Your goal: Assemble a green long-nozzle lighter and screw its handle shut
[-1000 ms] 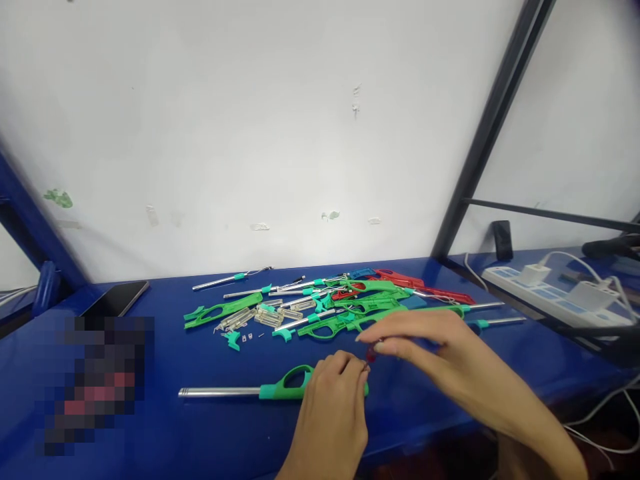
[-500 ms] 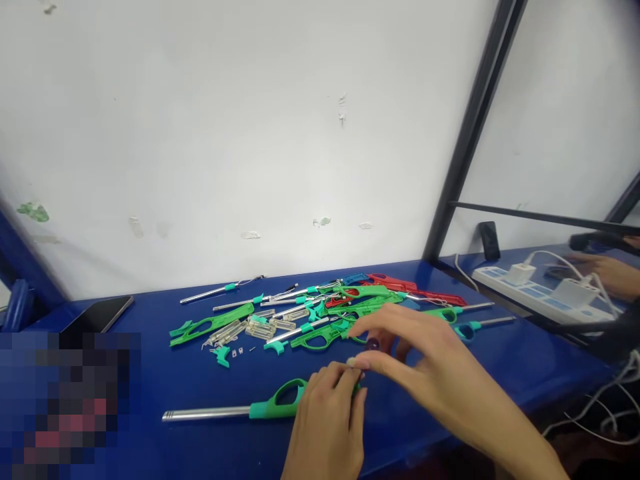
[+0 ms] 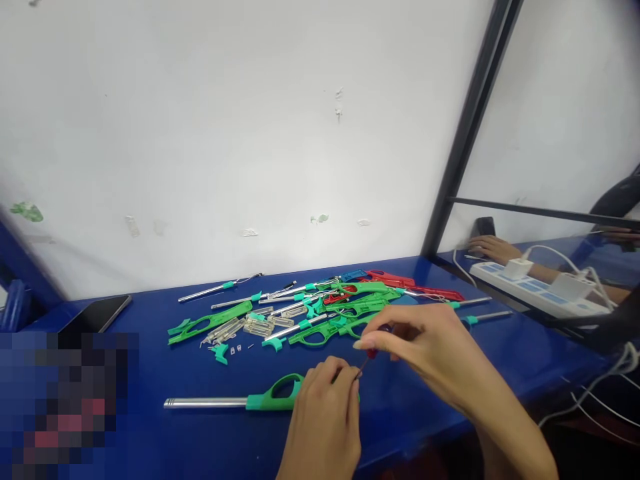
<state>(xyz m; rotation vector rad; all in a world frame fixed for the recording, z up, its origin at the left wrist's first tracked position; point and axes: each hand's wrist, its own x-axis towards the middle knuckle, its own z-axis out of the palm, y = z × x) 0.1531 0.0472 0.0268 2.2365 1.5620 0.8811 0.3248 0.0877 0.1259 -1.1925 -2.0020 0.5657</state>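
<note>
On the blue table lies a long green lighter with a metal tube pointing left. My left hand is closed over its handle end and hides that part. A small screwdriver with a dark red handle is pinched between the fingers of my right hand. Its thin shaft slants down to the fingertips of my left hand; the tip is hidden there. Just beyond my hands is a pile of opened green lighter shells, with clear fuel tanks and turquoise triggers to its left.
A phone lies at the left, near a blurred-out patch. Red lighter shells sit at the back of the pile. At right, behind a dark metal post, are a white power strip with chargers and another person's hand by a phone.
My right hand has shifted slightly right, and the screwdriver's shaft now shows. My left hand stays on the lighter. At right, the other person's hand has reached towards the standing phone.
</note>
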